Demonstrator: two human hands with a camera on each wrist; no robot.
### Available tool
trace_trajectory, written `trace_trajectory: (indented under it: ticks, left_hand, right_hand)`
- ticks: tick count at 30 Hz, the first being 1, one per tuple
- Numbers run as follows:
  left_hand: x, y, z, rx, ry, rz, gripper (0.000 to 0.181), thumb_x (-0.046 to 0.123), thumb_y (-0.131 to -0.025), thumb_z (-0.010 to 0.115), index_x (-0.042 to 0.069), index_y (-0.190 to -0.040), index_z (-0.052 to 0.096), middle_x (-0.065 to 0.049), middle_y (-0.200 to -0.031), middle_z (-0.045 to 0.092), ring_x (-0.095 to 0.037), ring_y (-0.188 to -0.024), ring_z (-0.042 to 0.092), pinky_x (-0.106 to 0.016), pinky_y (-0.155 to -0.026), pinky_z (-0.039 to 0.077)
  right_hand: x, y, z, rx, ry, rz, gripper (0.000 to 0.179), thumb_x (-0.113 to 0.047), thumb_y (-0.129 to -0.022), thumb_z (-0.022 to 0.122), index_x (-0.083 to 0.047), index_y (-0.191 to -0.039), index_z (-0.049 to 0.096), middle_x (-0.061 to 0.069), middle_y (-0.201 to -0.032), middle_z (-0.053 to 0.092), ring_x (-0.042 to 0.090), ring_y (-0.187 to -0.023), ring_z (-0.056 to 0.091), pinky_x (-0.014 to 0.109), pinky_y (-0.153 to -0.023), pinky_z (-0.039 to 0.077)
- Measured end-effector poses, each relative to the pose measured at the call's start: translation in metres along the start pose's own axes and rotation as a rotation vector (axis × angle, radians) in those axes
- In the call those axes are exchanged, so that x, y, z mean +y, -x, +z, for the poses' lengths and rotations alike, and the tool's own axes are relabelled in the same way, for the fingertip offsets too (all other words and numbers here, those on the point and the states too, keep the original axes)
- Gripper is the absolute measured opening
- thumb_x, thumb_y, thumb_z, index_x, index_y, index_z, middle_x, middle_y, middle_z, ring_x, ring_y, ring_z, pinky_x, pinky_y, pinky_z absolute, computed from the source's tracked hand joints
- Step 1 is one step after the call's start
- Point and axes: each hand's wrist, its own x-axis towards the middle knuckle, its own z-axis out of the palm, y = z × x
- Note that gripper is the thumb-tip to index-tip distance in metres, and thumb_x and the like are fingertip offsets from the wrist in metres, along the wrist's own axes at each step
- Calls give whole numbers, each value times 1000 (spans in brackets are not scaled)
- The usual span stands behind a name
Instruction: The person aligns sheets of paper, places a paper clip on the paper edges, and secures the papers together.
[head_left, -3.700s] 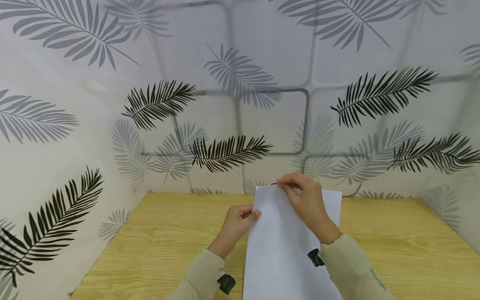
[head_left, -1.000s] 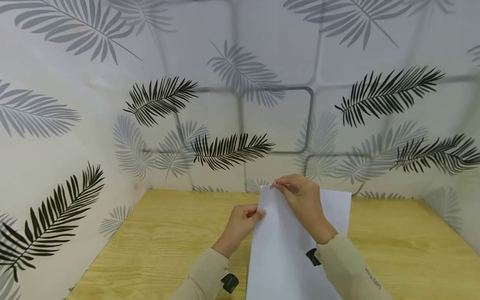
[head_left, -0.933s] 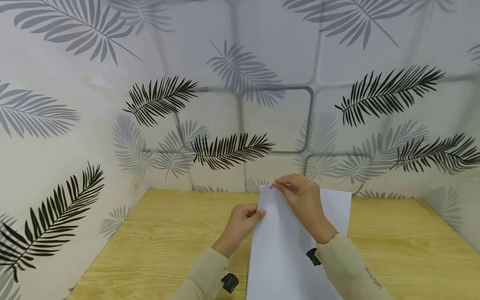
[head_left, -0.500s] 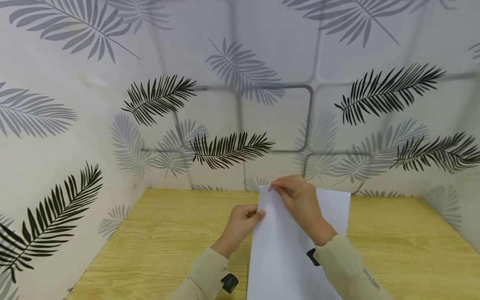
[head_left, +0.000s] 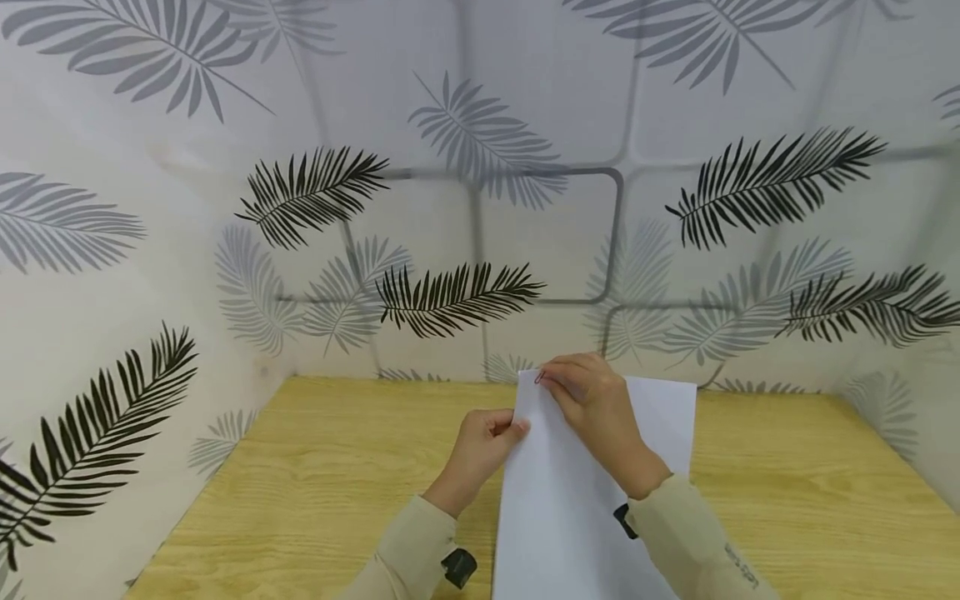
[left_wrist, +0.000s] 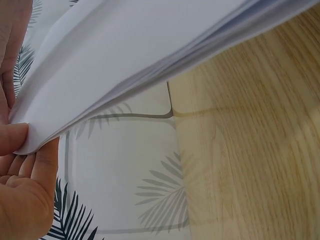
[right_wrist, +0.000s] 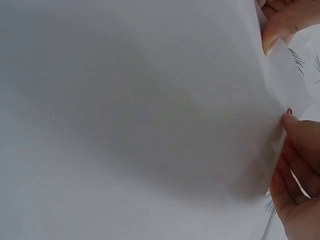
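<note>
A stack of white paper is held up over the table, its layered edges showing in the left wrist view. My left hand grips the stack's left edge near the top corner, thumb on the front and fingers behind. At the top edge, close to that corner, my right hand pinches a small red paper clip between thumb and fingers. Only the looped end of the paper clip shows past the right thumb, lying against the paper; the rest is hidden by the fingers.
A wood-grain table spreads under both hands, reaching back to a wall covered in leaf-patterned sheeting. Black devices are strapped at both wrists over beige sleeves.
The red paper clip has turned from lying sideways above the top edge to slanting down over the paper's front. My right hand has shifted slightly left and down; the left keeps its grip.
</note>
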Motion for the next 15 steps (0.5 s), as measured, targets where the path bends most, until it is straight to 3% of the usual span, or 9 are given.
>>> trace_trajectory:
  ticks: [7,15]
  left_hand:
    - [1,-1,2,-2,-8,-3,22,9,-94,61,-7,-106,71,-20,-91,71,-19,-76,66,-28,-65,52]
    - [2,0,2,-1,-11,4,22,9,-94,61,-7,-106,70,-20,-91,71,-22,-77,67,-29,-65,53]
  right_hand:
    - [0,1,2,37,-1,29,17,-1,-74,81,-2,-90,75,7,-90,70,23,-90,63,37,-76,52]
    - [2,2,-1,26,9,45,19,-3,-74,81,-3,-92,75,6,-93,70,23,-93,62,38,-80,51]
